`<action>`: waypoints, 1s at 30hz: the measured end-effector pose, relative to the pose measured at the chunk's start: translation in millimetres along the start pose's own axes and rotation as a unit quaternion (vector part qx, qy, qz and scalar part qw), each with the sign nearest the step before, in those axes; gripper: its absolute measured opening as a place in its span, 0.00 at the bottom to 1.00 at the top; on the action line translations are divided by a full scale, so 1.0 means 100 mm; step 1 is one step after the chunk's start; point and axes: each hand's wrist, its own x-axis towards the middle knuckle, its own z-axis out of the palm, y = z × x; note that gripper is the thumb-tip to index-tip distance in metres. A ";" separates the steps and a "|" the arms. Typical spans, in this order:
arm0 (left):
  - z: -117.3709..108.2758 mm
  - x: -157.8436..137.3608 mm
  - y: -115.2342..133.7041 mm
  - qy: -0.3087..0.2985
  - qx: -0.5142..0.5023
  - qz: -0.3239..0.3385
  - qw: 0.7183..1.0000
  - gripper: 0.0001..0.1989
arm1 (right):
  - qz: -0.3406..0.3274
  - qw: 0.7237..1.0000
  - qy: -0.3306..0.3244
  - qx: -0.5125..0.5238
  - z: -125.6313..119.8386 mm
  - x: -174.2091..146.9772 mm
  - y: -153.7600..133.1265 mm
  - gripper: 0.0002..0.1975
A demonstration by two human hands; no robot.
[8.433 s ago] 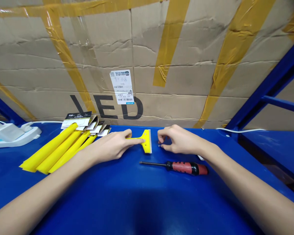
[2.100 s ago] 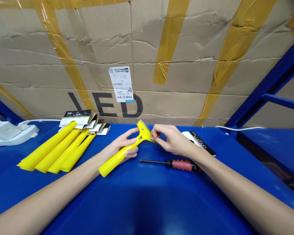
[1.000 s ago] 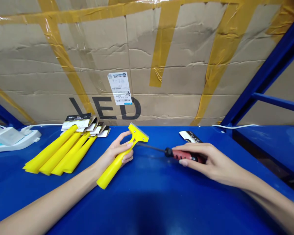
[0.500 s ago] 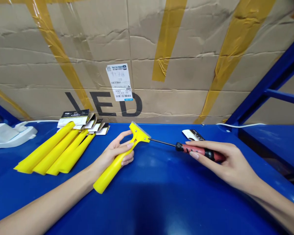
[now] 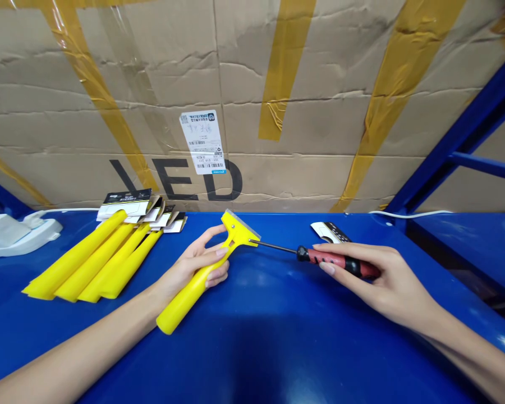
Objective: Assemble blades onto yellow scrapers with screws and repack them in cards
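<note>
In the middle of the head view, my left hand (image 5: 204,261) is closed round the neck of a yellow scraper (image 5: 187,294). Its handle slants down to the left, and a blade edge lies along its wide head. My right hand (image 5: 387,280) grips a screwdriver (image 5: 330,259) by its red and black handle. The thin shaft points left, and its tip meets the right screw on the scraper head. Behind the right hand lies a black and white card (image 5: 330,231), partly covered by the fingers.
Several yellow scrapers (image 5: 96,252) with cardboard sleeves lie at the left on the blue shelf (image 5: 278,348). Beyond them is a white power strip (image 5: 29,241). A taped cardboard box (image 5: 311,168) forms the back, and a blue metal post (image 5: 441,146) rises at the right.
The screwdriver has shifted slightly left, its tip moving from the scraper head's edge onto the screw. My left hand keeps its hold on the scraper. The whole view has moved slightly.
</note>
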 end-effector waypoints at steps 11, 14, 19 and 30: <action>-0.03 0.02 -0.03 -0.018 -0.025 0.016 0.999 0.23 | 0.000 1.000 0.000 0.019 -0.01 0.01 0.03 0.15; -0.05 0.02 -0.03 -0.029 -0.026 0.014 0.999 0.23 | 0.002 1.000 0.000 0.021 -0.01 0.01 0.04 0.15; -0.06 0.01 -0.03 -0.035 -0.019 0.005 0.999 0.24 | 0.014 0.999 -0.007 0.029 -0.02 0.02 0.03 0.16; 0.00 0.02 -0.06 -0.010 0.039 0.034 0.999 0.24 | -0.095 0.995 -0.005 -0.041 -0.03 0.01 0.03 0.13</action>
